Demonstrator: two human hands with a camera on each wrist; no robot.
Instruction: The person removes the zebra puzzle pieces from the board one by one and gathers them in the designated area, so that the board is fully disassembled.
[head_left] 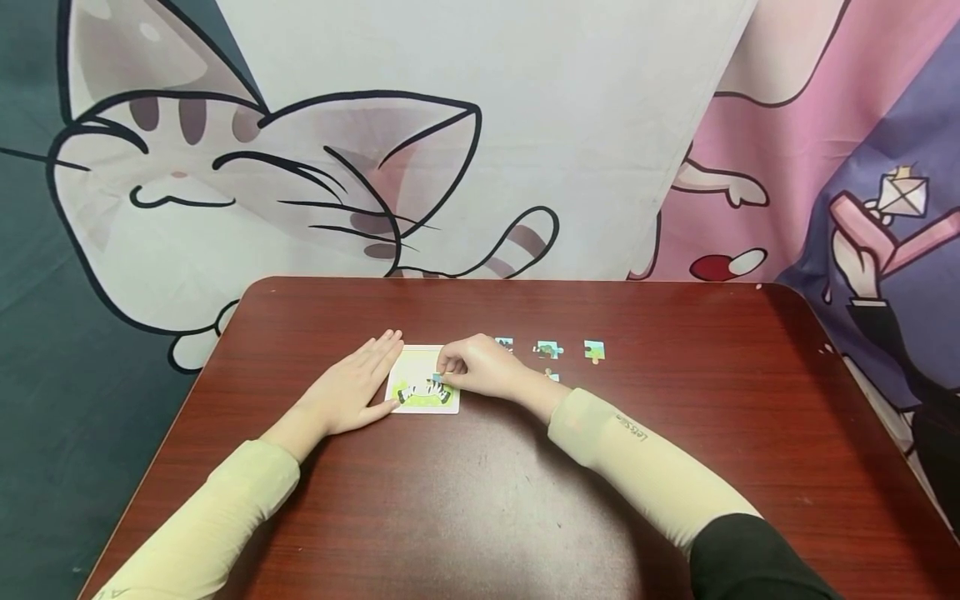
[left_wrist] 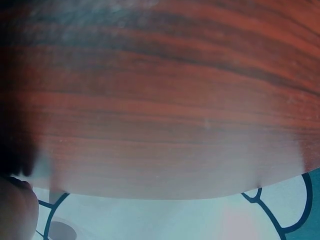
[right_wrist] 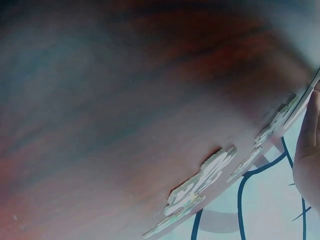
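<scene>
While the left hand (head_left: 352, 387) lies flat at the left edge of a puzzle board (head_left: 412, 364), the right hand (head_left: 483, 367) works from the opposite side, over the board's right part. Left hand: fingers straight and close together, pointing away from the person, thumb spread from them with its tip at the board's lower left; nothing gripped. Right hand: fingers curled in, thumb and fingertip pinching a small blue puzzle piece (head_left: 437, 377). Whether that piece touches the board cannot be told.

Board lies flat on the reddish-brown table (head_left: 480, 500), left of the table's middle. Its lower part shows a zebra picture (head_left: 423, 393) on green; its upper part is pale.

Loose pieces, all to the right of the board: one (head_left: 505, 342) just behind the right hand, partly hidden by it; a blue-and-green one (head_left: 549, 350) farther right; another (head_left: 594, 351) at the far right of the group, apart from the rest; one more (head_left: 552, 377) nearer the person, partly covered by the right forearm.

Both forearms wear pale yellow-green sleeves (head_left: 648, 462), the right one lettered, with black cloth above it. Behind the table hangs a backdrop (head_left: 562, 150) with a cartoon cat.

Left wrist view: mostly wood grain, a blurred bit of hand at the lower left corner. Right wrist view: loose pieces seen nearly edge-on, part of a hand at the right edge.
</scene>
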